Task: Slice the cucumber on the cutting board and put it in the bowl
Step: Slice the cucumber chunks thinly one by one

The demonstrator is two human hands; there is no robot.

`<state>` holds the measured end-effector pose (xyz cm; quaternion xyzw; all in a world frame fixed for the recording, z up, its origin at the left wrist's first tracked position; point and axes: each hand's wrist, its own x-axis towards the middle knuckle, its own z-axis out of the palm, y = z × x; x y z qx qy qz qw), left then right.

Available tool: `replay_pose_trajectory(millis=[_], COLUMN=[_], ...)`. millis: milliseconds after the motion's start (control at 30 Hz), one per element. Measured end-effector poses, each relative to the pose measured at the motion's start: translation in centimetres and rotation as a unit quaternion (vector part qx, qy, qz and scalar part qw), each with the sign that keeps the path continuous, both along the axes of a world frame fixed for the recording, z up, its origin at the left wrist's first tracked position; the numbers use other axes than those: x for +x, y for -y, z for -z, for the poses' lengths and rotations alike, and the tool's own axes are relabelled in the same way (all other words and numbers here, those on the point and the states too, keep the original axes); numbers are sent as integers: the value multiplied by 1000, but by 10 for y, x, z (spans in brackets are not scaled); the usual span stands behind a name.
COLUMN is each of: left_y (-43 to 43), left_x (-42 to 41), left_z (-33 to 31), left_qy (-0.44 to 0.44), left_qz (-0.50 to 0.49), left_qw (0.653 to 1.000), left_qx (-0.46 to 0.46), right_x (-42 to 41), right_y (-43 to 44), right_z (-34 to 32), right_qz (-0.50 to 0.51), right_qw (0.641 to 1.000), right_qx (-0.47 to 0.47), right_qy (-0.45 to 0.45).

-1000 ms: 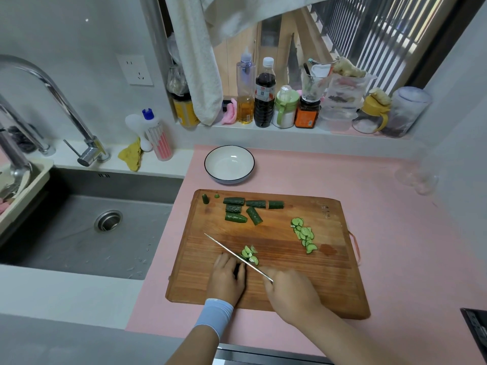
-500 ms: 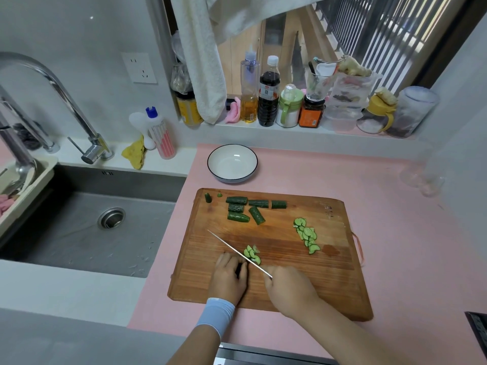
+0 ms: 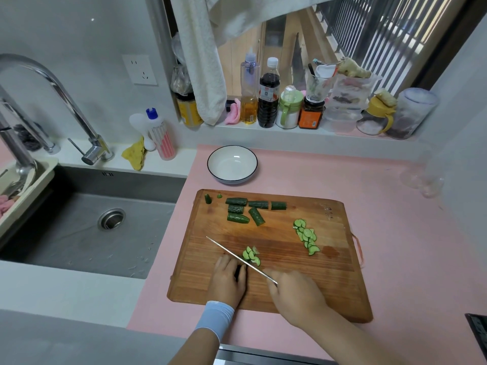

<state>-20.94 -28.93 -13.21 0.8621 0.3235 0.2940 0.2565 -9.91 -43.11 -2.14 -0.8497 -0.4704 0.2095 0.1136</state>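
The cutting board (image 3: pixel 290 259) is reddish-brown wood with straight grain and a darker stain toward its 3 o'clock edge. Near its 12 o'clock edge the cucumber chunks (image 3: pixel 238 218) are dark green; the slices (image 3: pixel 307 237) are pale green with dark green rims. The knife (image 3: pixel 232 252) blade is silver. At 12 o'clock from the board, the bowl (image 3: pixel 232 164) is white with a thin dark rim. The mat (image 3: pixel 395 219) is pink. At 9 o'clock the sink (image 3: pixel 79 227) is grey. The wristband (image 3: pixel 214 318) is light blue. At 10 o'clock, the bottle (image 3: pixel 162 138) has pink stripes and a blue cap, beside a yellow cloth (image 3: pixel 135 156).

Home kitchen: sink (image 3: pixel 87 222), faucet (image 3: pixel 63 101), condiment bottles (image 3: pixel 268 93).
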Motion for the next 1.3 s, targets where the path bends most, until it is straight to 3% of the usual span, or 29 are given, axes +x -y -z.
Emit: replay_pose_trajectory(millis=[567,967,1300], left_y=[1,1,1], left_x=[0,-1,-1], left_z=[1,3,-1], left_qy=[9,-1,-6], left_qz=[-10,-22,-19], left_qw=[1000,1000,1000], left_qx=[-8,-10,-1], right_x=[0,-4,0], right_y=[-16,1,1], right_z=[1,0,-5], right_qz=[14,17,24], right_qw=[999,1000,998], right_qx=[-41,7,-42], right_qy=[-23,-13,-48])
